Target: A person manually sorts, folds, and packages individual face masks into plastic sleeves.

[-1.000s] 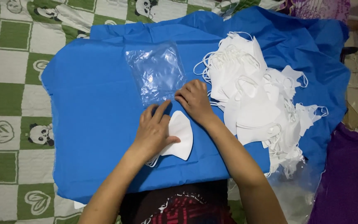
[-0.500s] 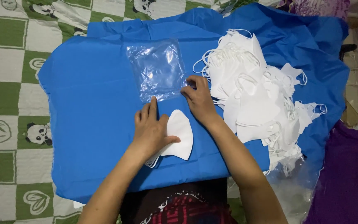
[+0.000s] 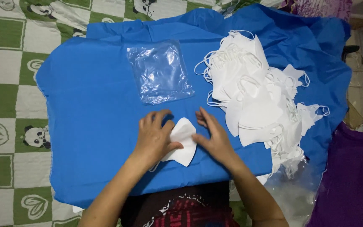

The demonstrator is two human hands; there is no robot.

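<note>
Looking down from the head camera, I saw both hands on one folded white mask (image 3: 182, 143) lying on the blue cloth (image 3: 93, 109), near its front edge. The left hand (image 3: 155, 136) lay flat over the mask's left half, fingers spread, palm pressing down. The right hand (image 3: 215, 136) rested at the mask's right edge, fingers extended and loosely together, touching it rather than clamped around it. Neither hand gripped; both were open and pressing, close together with the mask's white peak showing between them. An ear loop seemed to trail out below the left wrist, though I could not make it out for certain at that size.

Just beyond the hands lay a stack of clear plastic bags (image 3: 160, 73), flat on the cloth and apart from the mask. To the right sat a heaped pile of white masks (image 3: 257, 101), loops tangled, spilling toward the cloth's right edge, close beside the right hand but not touching it. Under the cloth a green and white checked mat (image 3: 5, 84) showed on the left, and a purple fabric (image 3: 353, 176) lay at the lower right.
</note>
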